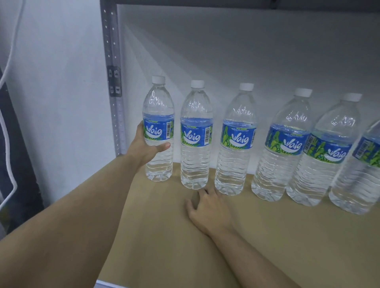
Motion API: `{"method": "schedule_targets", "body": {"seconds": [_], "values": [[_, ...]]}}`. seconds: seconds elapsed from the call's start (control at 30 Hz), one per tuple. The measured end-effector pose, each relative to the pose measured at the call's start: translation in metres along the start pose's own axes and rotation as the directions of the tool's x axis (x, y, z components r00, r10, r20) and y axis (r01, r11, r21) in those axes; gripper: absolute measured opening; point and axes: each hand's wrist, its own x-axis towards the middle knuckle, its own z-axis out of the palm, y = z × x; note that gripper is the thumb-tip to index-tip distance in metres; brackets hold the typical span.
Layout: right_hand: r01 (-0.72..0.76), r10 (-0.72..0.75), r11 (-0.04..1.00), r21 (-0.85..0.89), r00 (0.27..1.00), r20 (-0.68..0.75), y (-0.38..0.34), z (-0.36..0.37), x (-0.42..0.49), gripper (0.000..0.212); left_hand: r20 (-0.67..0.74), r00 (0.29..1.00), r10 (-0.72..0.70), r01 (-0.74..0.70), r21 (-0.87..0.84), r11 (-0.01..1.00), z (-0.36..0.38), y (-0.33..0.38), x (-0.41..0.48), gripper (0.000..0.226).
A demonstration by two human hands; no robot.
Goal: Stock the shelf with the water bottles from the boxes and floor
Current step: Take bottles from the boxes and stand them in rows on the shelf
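Observation:
Several clear water bottles with blue labels and white caps stand upright in a row along the back of the tan shelf board. My left hand grips the leftmost bottle around its label, with the bottle resting on the shelf. The second bottle and third bottle stand to its right. My right hand lies on the shelf board just in front of those two, fingers spread, holding nothing. More bottles continue to the right edge of the view.
A grey perforated metal upright frames the shelf's left side, beside the leftmost bottle. A white wall backs the shelf. An upper shelf's underside runs across the top. A white cable hangs at the far left.

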Motion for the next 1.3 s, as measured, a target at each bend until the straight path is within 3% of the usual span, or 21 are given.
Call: {"method": "schedule_targets", "body": {"seconds": [0.13, 0.2, 0.27, 0.33, 0.47, 0.63, 0.7, 0.8, 0.9, 1.0, 1.1, 1.2, 1.3], "values": [[-0.004, 0.004, 1.0, 0.002, 1.0, 0.001, -0.001, -0.002, -0.001, 0.056, -0.02, 0.999, -0.032, 0.033, 0.056, 0.998, 0.006, -0.003, -0.008, 0.089], [-0.013, 0.013, 1.0, 0.009, 1.0, -0.002, -0.002, -0.004, -0.002, 0.055, -0.046, 0.991, -0.129, 0.135, 0.172, 0.976, 0.006, -0.004, -0.016, 0.086], [-0.02, 0.02, 0.999, 0.036, 1.0, -0.011, -0.002, -0.005, -0.002, 0.052, -0.084, 0.965, -0.247, 0.259, 0.44, 0.86, 0.001, -0.005, -0.031, 0.078], [-0.021, 0.023, 0.999, 0.048, 0.999, -0.031, -0.006, -0.01, -0.004, 0.049, -0.106, 0.968, -0.228, 0.241, 0.649, 0.722, -0.003, -0.006, -0.05, 0.071], [0.037, -0.043, 0.999, -0.038, 0.986, -0.16, -0.015, -0.032, -0.021, 0.038, 0.049, 0.986, -0.158, 0.11, 0.521, 0.846, -0.003, 0.006, -0.101, 0.038], [0.019, -0.011, 0.998, 0.063, 0.993, -0.119, -0.009, -0.072, -0.069, 0.034, 0.191, 0.979, -0.07, -0.019, 0.428, 0.904, -0.003, 0.035, -0.177, 0.015], [0.019, -0.008, 0.992, 0.127, 0.996, -0.086, -0.005, -0.085, -0.103, 0.033, 0.193, 0.978, -0.079, -0.009, 0.417, 0.909, -0.001, 0.043, -0.213, 0.003], [0.005, 0.003, 0.967, 0.256, 0.999, -0.032, 0.002, -0.098, -0.161, 0.03, 0.201, 0.962, -0.183, 0.114, 0.314, 0.943, 0.006, 0.038, -0.273, 0.014], [-0.015, 0.011, 0.965, 0.262, 1.0, 0.015, 0.013, -0.103, -0.223, 0.028, 0.243, 0.944, -0.225, 0.112, 0.405, 0.908, 0.015, 0.027, -0.336, 0.018], [-0.062, 0.043, 0.975, 0.212, 0.995, 0.092, 0.023, -0.103, -0.286, 0.03, 0.312, 0.91, -0.272, 0.029, 0.609, 0.793, 0.022, 0.011, -0.389, 0.016], [-0.226, 0.166, 0.949, 0.22, 0.951, 0.262, 0.04, -0.084, -0.341, 0.029, 0.403, 0.802, -0.44, 0.023, 0.717, 0.697, 0.023, -0.002, -0.424, 0.035], [-0.444, 0.325, 0.875, 0.194, 0.835, 0.443, 0.066, -0.049, -0.39, 0.035, 0.452, 0.691, -0.564, 0.01, 0.774, 0.633, 0.027, -0.013, -0.447, 0.045], [-0.606, 0.448, 0.785, 0.131, 0.7, 0.556, 0.09, -0.004, -0.433, 0.054, 0.449, 0.679, -0.581, -0.052, 0.818, 0.572, 0.036, -0.03, -0.468, 0.047]]}}
